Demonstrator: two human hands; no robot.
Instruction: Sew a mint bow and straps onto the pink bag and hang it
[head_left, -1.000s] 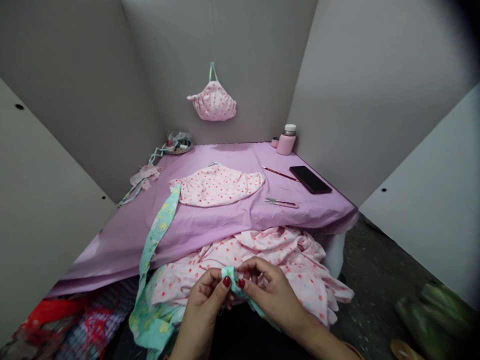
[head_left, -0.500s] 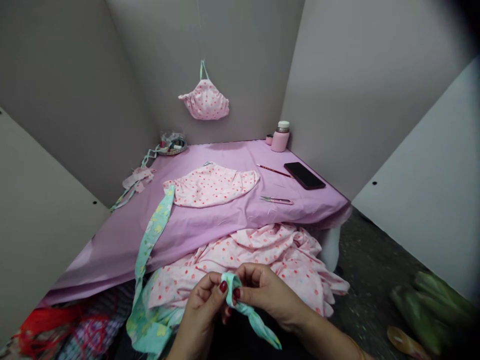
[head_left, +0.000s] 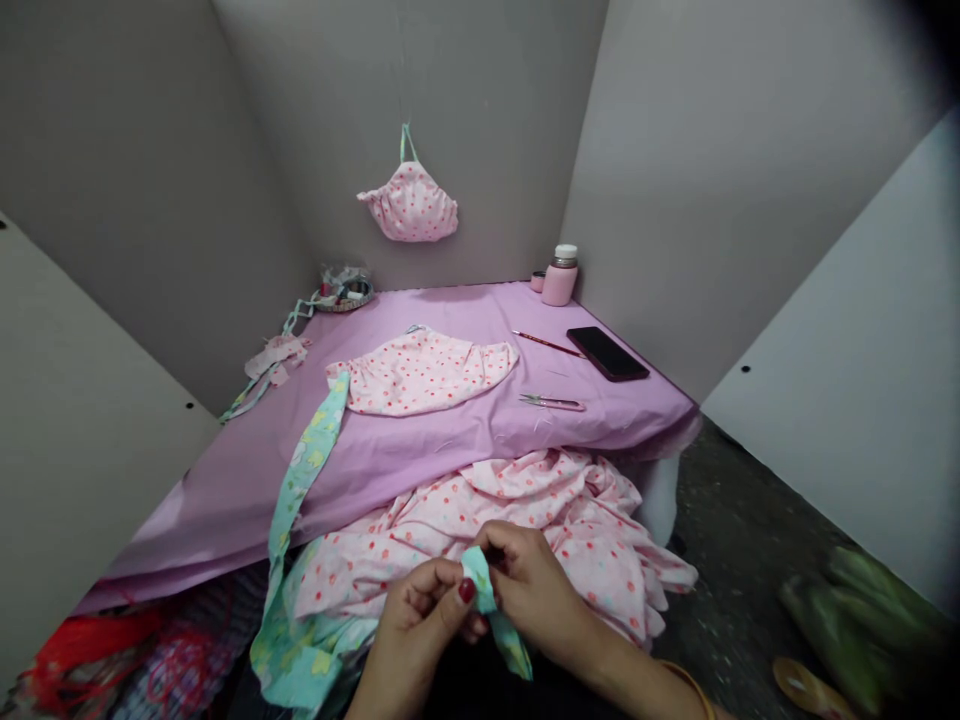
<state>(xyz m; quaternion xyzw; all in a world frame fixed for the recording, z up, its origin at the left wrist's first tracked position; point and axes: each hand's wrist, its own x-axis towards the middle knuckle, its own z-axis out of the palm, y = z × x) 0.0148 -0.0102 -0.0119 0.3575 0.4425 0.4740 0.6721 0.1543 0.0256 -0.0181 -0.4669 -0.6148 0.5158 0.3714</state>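
Note:
Near the bottom middle, my left hand (head_left: 424,625) pinches a mint green fabric strip (head_left: 480,578) between thumb and fingers. My right hand (head_left: 536,590) grips the same strip from the other side, its fingertips partly hidden behind the cloth. The strip is folded over at the top, and its free end hangs down between my hands. Behind them a heap of pink dotted cloth (head_left: 600,530) lies over my lap. On the table lies a pink dotted piece (head_left: 427,372) with a long green floral band (head_left: 304,465) trailing down from its left end.
The purple-covered table (head_left: 375,450) holds thread snips (head_left: 553,402), a pencil (head_left: 547,343), a phone (head_left: 607,353), a pink bottle (head_left: 560,278) and a basket of supplies (head_left: 345,292). A finished-looking pink piece (head_left: 414,203) hangs against the back wall.
My hands have shifted slightly right with the strip. The open loop has flattened into a fold, and the strip's free end now hangs more steeply. My right thumb has gone behind the cloth.

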